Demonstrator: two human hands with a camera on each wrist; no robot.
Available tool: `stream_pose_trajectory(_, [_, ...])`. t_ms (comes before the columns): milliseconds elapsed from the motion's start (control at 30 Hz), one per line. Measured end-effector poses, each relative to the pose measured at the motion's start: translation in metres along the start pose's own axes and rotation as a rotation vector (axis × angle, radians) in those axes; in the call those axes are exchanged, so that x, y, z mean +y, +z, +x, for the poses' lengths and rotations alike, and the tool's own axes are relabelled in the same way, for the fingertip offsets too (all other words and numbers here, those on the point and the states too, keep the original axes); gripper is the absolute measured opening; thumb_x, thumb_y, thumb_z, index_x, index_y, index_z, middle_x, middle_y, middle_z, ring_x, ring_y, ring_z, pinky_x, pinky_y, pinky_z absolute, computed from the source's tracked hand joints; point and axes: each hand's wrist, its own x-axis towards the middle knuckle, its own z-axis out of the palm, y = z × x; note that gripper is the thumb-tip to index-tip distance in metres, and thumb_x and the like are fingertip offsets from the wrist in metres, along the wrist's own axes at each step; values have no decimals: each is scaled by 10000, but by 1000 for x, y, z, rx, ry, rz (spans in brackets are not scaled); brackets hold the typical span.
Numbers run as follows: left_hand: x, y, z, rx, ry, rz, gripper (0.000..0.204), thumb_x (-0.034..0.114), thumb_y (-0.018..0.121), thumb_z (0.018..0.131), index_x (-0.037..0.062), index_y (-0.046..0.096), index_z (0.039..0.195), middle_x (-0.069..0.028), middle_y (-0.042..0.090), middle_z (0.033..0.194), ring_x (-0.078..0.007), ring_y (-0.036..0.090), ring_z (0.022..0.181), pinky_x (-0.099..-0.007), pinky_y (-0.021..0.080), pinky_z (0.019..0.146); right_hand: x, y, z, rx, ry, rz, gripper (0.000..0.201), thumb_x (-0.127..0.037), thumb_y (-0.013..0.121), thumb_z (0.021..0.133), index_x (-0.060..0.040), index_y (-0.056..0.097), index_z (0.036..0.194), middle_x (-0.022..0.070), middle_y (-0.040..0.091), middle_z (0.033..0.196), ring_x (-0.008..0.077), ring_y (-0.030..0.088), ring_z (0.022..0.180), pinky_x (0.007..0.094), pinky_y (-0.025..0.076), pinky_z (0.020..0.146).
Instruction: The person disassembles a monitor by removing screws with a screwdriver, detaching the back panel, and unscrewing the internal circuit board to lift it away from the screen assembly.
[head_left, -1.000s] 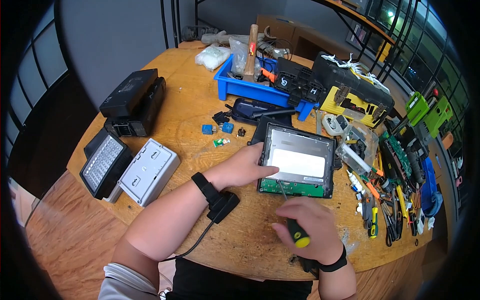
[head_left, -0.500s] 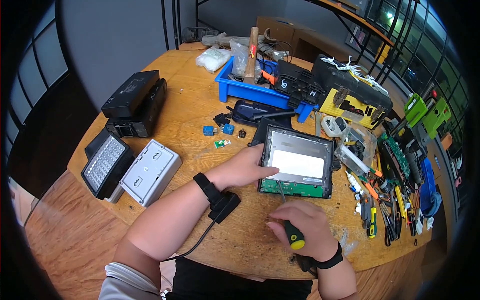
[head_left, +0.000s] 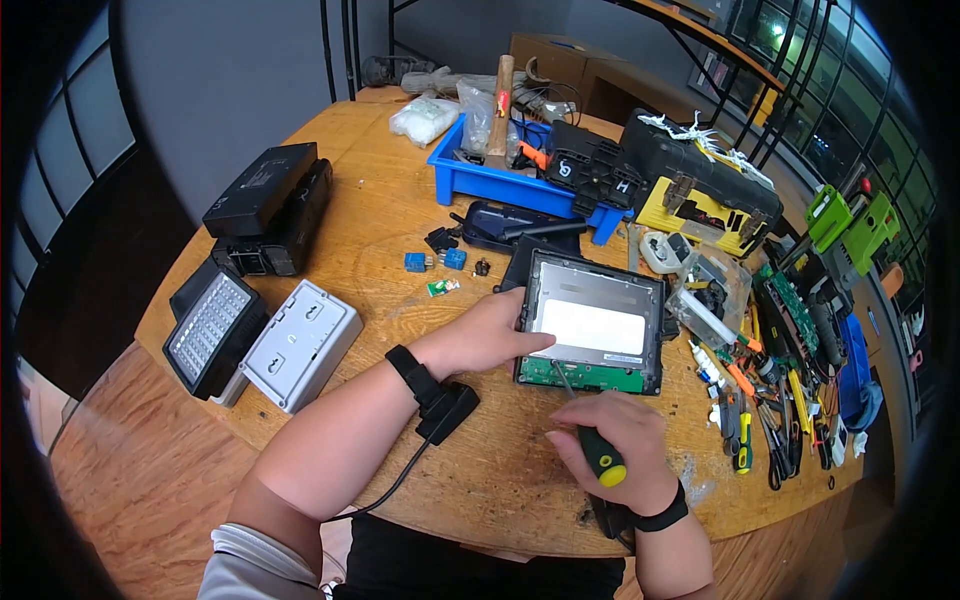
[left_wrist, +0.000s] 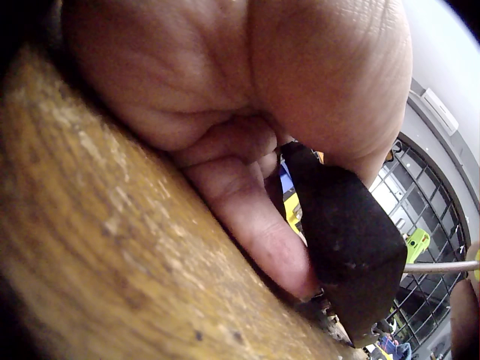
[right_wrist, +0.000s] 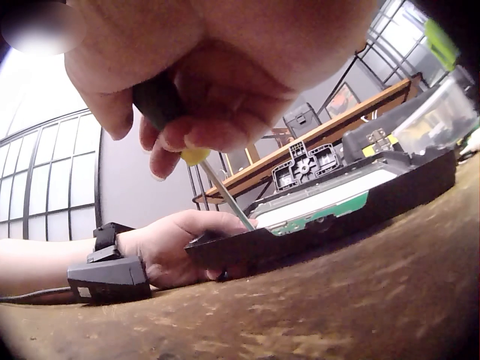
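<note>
An opened flat-panel device point(head_left: 590, 287) in a black frame lies on the table, with a silver metal back, a white sheet and a green circuit board point(head_left: 610, 380) along its near edge. My left hand point(head_left: 482, 335) grips its left side, thumb over the top and fingers underneath, as the left wrist view shows. In my right hand point(head_left: 630, 440) is a screwdriver point(head_left: 603, 457) with a dark green and yellow handle. Its shaft slants down to the left end of the circuit board, tip right at the board in the right wrist view.
Left stand black boxes point(head_left: 265, 200), an LED lamp point(head_left: 212, 325) and a white plastic case point(head_left: 300, 345). Behind the device are small blue parts point(head_left: 416, 262) and a blue bin point(head_left: 480, 185). Tools point(head_left: 790, 430) and a black-and-yellow toolbox point(head_left: 700, 175) crowd the right.
The screwdriver's handle has swung slightly left and then back right in my right hand, while its tip stays at the circuit board. My left hand and the device keep their place.
</note>
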Motion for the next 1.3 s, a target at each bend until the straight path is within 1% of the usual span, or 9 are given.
stream_pose_trajectory(267, [-1,0,0,7,25,15,496,207,741,926,-80,520,1267,-135,690,1038,-155,676,840,-293,575,643,8,-2,0,96,7,3,185,-47,823,776,-62,709,921,96,732,838,263,664,697,329,520,661])
stream_pose_trajectory(367, [-2,0,0,4,15,3,505,214,743,925,-82,521,1269,-138,691,1042,-157,678,842,-295,577,650,11,0,-1,131,53,46,170,-36,810,786,-55,708,920,87,740,838,247,683,722,323,524,697])
stream_pose_trajectory(433, [-8,1,3,15,32,-4,507,222,757,930,-37,507,1286,-77,670,950,-111,631,751,-263,531,598,14,2,-3,186,109,85,153,-34,800,797,-48,709,918,83,748,864,240,703,751,324,530,733])
stream_pose_trajectory(667, [-8,1,3,14,19,-12,506,217,759,928,-38,507,1284,-77,673,959,-113,636,761,-264,536,598,11,0,-5,191,287,269,187,-19,787,836,-22,689,995,90,752,905,165,721,818,277,552,765])
stream_pose_trajectory(733, [-5,0,2,4,18,2,511,228,745,925,-93,523,1254,-148,691,1024,-165,682,828,-295,572,641,13,-1,-6,204,333,340,212,-6,781,851,-11,671,1032,79,744,917,127,711,847,256,555,772])
stream_pose_trajectory(1067, [-2,0,1,0,-29,5,493,223,749,924,-94,530,1231,-147,682,1039,-168,685,849,-299,592,652,13,0,-2,264,436,410,240,41,764,856,-5,625,1045,84,715,997,134,696,929,255,550,822])
stream_pose_trajectory(1167, [-6,1,3,18,-5,-2,526,230,762,926,-60,506,1282,-94,680,942,-121,646,744,-261,534,588,13,0,-2,259,421,384,254,39,764,859,-2,617,1062,91,716,999,135,693,928,257,550,825])
stream_pose_trajectory(1233, [-2,0,1,1,-17,12,497,228,750,924,-91,529,1234,-145,685,1030,-165,682,845,-293,585,647,15,1,-3,265,408,393,254,34,761,865,0,613,1069,92,716,1001,139,691,930,263,549,832])
stream_pose_trajectory(1300, [-1,0,1,1,-15,14,503,228,750,924,-92,527,1242,-146,687,1034,-165,682,847,-293,584,647,17,1,-3,278,414,412,252,32,758,870,0,613,1073,91,717,1000,139,689,928,266,548,832])
